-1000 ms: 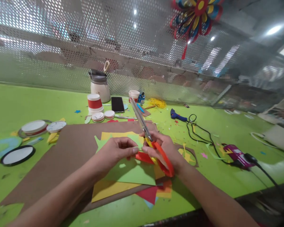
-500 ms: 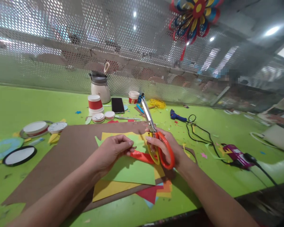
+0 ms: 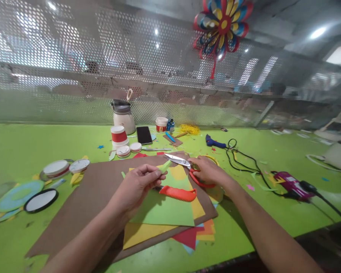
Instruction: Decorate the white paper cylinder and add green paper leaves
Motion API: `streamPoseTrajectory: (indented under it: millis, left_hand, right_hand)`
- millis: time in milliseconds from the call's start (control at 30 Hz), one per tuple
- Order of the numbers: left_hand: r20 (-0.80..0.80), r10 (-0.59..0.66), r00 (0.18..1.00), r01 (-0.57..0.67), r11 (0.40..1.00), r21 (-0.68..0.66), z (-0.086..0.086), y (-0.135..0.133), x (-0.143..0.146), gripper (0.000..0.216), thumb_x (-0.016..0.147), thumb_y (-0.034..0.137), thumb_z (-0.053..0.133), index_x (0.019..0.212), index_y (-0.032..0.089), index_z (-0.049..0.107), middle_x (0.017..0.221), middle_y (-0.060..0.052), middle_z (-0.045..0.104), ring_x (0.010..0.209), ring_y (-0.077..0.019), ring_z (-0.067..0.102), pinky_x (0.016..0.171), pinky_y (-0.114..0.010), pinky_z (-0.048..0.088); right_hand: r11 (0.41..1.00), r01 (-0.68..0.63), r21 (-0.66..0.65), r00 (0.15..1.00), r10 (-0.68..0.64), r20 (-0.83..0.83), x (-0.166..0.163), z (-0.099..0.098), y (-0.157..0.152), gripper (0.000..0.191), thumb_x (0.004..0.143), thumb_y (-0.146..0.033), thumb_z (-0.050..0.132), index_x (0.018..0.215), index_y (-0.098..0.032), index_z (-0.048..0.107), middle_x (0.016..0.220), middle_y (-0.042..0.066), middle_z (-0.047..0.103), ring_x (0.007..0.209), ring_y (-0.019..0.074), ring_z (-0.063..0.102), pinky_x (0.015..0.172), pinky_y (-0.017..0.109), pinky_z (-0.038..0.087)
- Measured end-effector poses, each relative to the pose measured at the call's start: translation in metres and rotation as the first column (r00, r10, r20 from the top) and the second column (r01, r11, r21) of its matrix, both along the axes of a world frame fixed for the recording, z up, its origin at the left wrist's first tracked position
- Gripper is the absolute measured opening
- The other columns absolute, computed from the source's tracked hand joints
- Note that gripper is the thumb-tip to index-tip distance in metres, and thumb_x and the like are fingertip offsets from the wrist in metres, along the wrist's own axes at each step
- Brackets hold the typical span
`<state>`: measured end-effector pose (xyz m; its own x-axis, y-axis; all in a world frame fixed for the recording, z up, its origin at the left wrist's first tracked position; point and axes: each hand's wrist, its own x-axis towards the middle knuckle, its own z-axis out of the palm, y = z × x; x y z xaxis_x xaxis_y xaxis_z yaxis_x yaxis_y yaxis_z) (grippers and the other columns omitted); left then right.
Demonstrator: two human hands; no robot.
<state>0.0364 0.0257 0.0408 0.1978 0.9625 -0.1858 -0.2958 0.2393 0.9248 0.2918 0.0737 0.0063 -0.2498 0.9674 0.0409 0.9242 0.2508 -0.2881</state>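
Note:
My left hand (image 3: 143, 184) pinches a small green paper piece (image 3: 165, 166) between thumb and fingertips, above the paper stack. My right hand (image 3: 208, 170) is closed on the scissors (image 3: 179, 161), over the handles, one red and one yellow. Their blades point left, low over the brown sheet, close to the green piece. A red ridged handle (image 3: 177, 192) of a tool lies on a light green sheet (image 3: 165, 214); its other end is hidden under my left hand. Yellow paper (image 3: 147, 235) and a large brown sheet (image 3: 96, 189) lie beneath.
Left are round lids (image 3: 55, 167) and paper discs (image 3: 19, 195). Behind stand a jug (image 3: 123, 119), a red-and-white tub (image 3: 119, 135), a phone (image 3: 144, 135) and a blue bottle (image 3: 170, 125). A blue glue gun (image 3: 215, 141) and its cable lead to a purple power strip (image 3: 292, 185).
The scissors have gone from upright to nearly flat, blades now pointing left. My right hand has turned over them. The green piece now shows in my left hand, and the view has shifted.

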Motion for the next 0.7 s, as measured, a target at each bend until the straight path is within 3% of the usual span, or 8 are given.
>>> streamPoseTrajectory:
  millis: [200,300,333,400,467,600,700]
  left_hand:
    - [0.057,-0.005,0.998,0.008,0.999,-0.047,0.000,0.000,0.000,0.011,0.069,0.018,0.076,0.072,0.012,0.068,0.075,-0.006,0.073,0.073,-0.0112,0.064,0.069,-0.019,0.049]
    - [0.067,-0.025,0.997,0.028,0.998,-0.048,-0.001,0.000,0.001,0.009,0.071,0.017,0.075,0.073,0.011,0.069,0.078,-0.007,0.073,0.074,-0.0116,0.065,0.071,-0.020,0.050]
    - [0.069,-0.032,0.997,0.036,0.998,-0.048,-0.001,0.000,0.001,0.008,0.071,0.016,0.075,0.072,0.011,0.068,0.078,-0.007,0.073,0.073,-0.0116,0.065,0.071,-0.020,0.050]
    - [0.071,-0.047,0.996,0.051,0.998,-0.049,0.000,-0.002,0.003,0.008,0.070,0.014,0.075,0.070,0.011,0.068,0.076,-0.006,0.073,0.070,-0.0117,0.064,0.070,-0.021,0.050]
    - [0.072,-0.062,0.995,0.065,0.997,-0.048,0.001,-0.003,0.005,0.008,0.069,0.013,0.075,0.069,0.012,0.067,0.071,-0.005,0.071,0.067,-0.0116,0.063,0.069,-0.022,0.050]
    - [0.091,-0.104,0.990,0.111,0.992,-0.067,0.001,-0.006,0.005,0.004,0.073,0.014,0.070,0.072,0.012,0.068,0.072,-0.005,0.071,0.070,-0.0141,0.065,0.074,-0.025,0.051]
    - [0.135,-0.137,0.981,0.152,0.982,-0.112,0.000,-0.006,0.002,0.015,0.082,0.024,0.059,0.076,0.013,0.067,0.076,-0.009,0.073,0.073,-0.0172,0.067,0.069,-0.026,0.051]
  right_hand:
    - [0.998,-0.016,0.068,0.998,0.021,-0.067,-0.001,0.013,-0.005,0.031,0.079,-0.021,0.063,0.110,-0.016,0.066,0.102,0.014,0.067,0.104,0.0285,0.054,0.092,0.038,0.036]
    - [0.995,-0.040,0.092,0.971,0.060,-0.232,-0.020,0.024,-0.014,0.028,0.091,-0.031,0.050,0.110,-0.016,0.064,0.106,0.010,0.067,0.098,0.0206,0.059,0.087,0.032,0.043]
    - [0.994,-0.078,0.072,0.936,0.098,-0.338,-0.029,0.026,-0.018,0.031,0.093,-0.036,0.045,0.109,-0.017,0.064,0.104,0.008,0.068,0.093,0.0173,0.061,0.082,0.029,0.046]
    - [0.984,-0.179,-0.009,0.734,0.128,-0.667,-0.048,0.031,-0.024,0.036,0.090,-0.044,0.047,0.100,-0.015,0.067,0.092,0.006,0.069,0.080,0.0155,0.062,0.069,0.027,0.049]
    - [0.976,-0.207,-0.061,0.571,0.070,-0.818,-0.064,0.034,-0.030,0.036,0.083,-0.047,0.057,0.085,-0.013,0.068,0.075,0.004,0.067,0.065,0.0129,0.058,0.060,0.025,0.046]
    - [0.975,-0.194,-0.109,0.435,-0.015,-0.900,-0.078,0.039,-0.035,0.030,0.070,-0.044,0.071,0.069,-0.014,0.065,0.056,-0.003,0.057,0.051,0.0084,0.046,0.052,0.024,0.039]
    - [0.957,-0.245,-0.154,0.362,-0.057,-0.931,-0.077,0.042,-0.035,0.029,0.068,-0.042,0.072,0.066,-0.015,0.063,0.054,-0.004,0.055,0.049,0.0081,0.046,0.051,0.024,0.038]
